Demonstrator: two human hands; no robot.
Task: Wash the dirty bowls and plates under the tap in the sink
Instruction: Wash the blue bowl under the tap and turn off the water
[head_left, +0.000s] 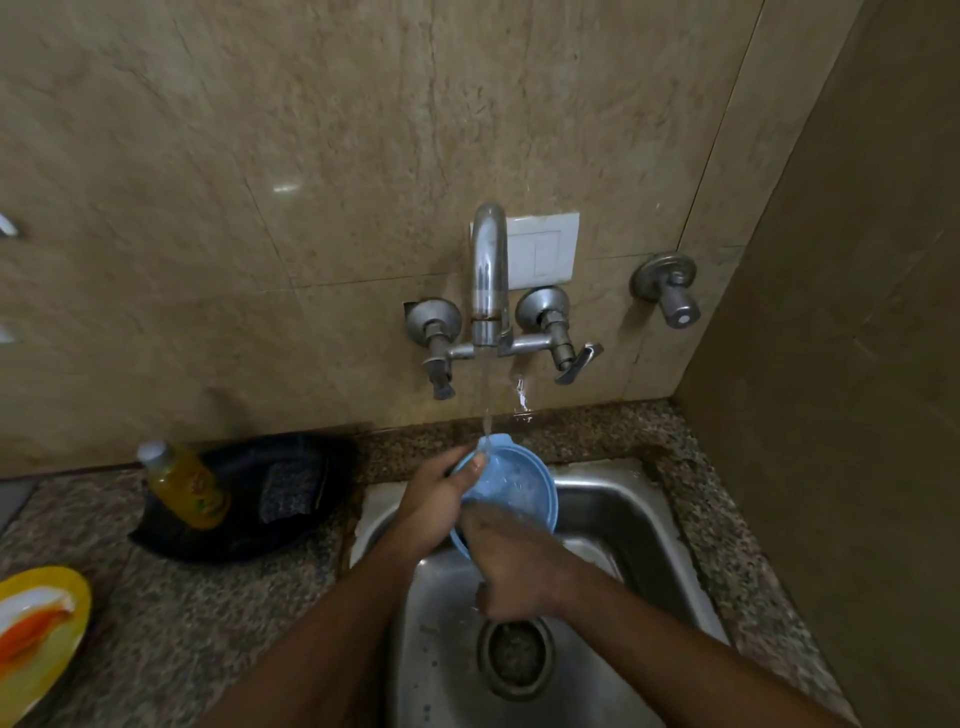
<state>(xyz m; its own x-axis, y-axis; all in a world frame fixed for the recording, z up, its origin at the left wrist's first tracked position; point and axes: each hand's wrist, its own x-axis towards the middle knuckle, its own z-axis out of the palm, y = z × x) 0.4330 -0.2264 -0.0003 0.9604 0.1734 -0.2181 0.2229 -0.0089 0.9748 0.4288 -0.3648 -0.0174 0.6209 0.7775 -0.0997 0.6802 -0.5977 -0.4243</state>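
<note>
Left hand (434, 499) gripped the rim of a round light-blue plastic bowl (511, 488), thumb curled over its edge, held above the steel sink (613, 499); just right of it the blurred right hand (511, 564), fingers curled, pressed inside the bowl beneath the running chrome wall tap (488, 275)

beige marble-look wall tiles (311, 156) with thin dark joints meet a plainer tan side wall (857, 364) in the right corner. a white plastic switch plate (545, 249) sits on the tiles. below runs a speckled brown granite counter (208, 623). light is dim, one small glare on the tiles.
</note>
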